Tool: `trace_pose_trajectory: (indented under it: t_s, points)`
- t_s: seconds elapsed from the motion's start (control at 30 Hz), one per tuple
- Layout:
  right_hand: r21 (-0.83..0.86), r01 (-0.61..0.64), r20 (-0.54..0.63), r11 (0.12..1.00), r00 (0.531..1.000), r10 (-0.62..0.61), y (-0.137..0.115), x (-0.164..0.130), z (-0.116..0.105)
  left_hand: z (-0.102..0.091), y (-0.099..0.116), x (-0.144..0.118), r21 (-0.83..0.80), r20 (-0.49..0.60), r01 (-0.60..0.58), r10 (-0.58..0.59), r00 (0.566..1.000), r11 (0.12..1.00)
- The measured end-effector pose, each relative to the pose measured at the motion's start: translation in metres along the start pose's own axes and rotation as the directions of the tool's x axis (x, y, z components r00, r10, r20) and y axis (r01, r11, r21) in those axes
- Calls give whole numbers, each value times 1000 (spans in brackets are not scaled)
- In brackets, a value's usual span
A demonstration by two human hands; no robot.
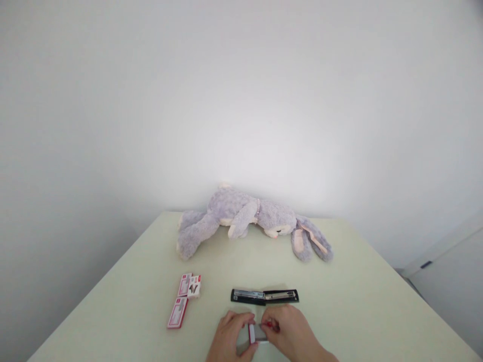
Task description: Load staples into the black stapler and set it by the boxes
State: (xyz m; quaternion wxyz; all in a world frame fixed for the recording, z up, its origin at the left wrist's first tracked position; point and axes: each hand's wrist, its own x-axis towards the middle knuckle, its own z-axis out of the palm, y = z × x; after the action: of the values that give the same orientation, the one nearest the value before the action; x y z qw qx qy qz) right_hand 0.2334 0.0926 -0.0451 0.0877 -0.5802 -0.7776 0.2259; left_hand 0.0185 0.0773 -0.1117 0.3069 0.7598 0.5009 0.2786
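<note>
Near the left edge of the surface [132, 281], two red-and-white small boxes lie flat: one narrow box [177, 312] nearer the front and an opened box [190, 285] just behind it, both well apart from the hands. The left hand [229, 338] sits at the front edge near the middle, fingers curled around the left end of a small white staple box [256, 333], which it pinches between thumb and fingers. Doing this well, I judge, means keeping that hand steady as a brace and low over the surface, so that anything sliding out of the box drops only a little way. The right hand [287, 329] is closed on the other end of the same box, its fingertips meeting the left hand's over the top; a small, even pull from the fingertips would suit better than a tug. Just behind both hands, the black stapler [264, 296] lies opened flat, its metal channel facing up, close enough to reach without shifting the arms.

Along the far edge a grey plush rabbit [249, 221] lies on its side, ears trailing toward the right. Between it and the stapler the surface is bare, and the right half is likewise open out to the right edge. The front edge is tight under the wrists, so the box should stay inboard of it.
</note>
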Motion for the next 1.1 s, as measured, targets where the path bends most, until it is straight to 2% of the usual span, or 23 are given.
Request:
trace_pose_trajectory:
  t_s: [0.13, 0.27, 0.33, 0.47, 0.57, 0.63, 0.73, 0.83, 0.87, 0.97, 1.03, 1.1]
  points:
    - [267, 3, -60, 964, 998, 13, 33, -18, 8, 0, 0, -1, 7, -8, 1, -1, 1000, 1000]
    - [375, -32, -71, 926, 995, 63, 67, -35, 18, -4, 1, -1, 36, -23, -63, 64, 998, 997]
    - [404, -47, -78, 913, 993, 85, 77, -40, 21, -2, 2, -1, 58, -84, -70, 75, 994, 996]
    - [390, 12, -84, 921, 996, 22, 75, -40, 24, 18, 4, 2, 116, -214, 17, 9, 977, 993]
    - [383, 21, -65, 923, 998, 5, 63, -36, 25, 35, 6, 2, 128, -202, 31, -5, 979, 991]
    - [358, 12, -62, 934, 998, 11, 55, -35, 23, 36, 6, 1, 118, -182, 22, 0, 983, 993]
    - [295, -13, -70, 955, 997, 35, 46, -34, 14, 18, 2, 1, 126, -197, 51, -25, 980, 991]
    - [264, 10, -47, 965, 999, 3, 35, -31, 6, -15, -3, 14, 187, -301, 130, -70, 951, 974]
    - [255, 27, -35, 966, 999, -19, 31, -28, 6, -25, -5, 20, 204, -302, 146, -80, 950, 968]
    - [234, 58, -13, 971, 998, -56, 18, -19, 11, -44, -7, 40, 214, -175, 136, -100, 980, 967]
    - [228, 81, -25, 970, 997, -77, 12, -13, 12, -46, -5, 45, 203, -83, 102, -87, 993, 974]
    - [227, 97, -71, 969, 994, -83, 7, -8, 9, -41, -1, 41, 193, -48, 78, -70, 996, 978]
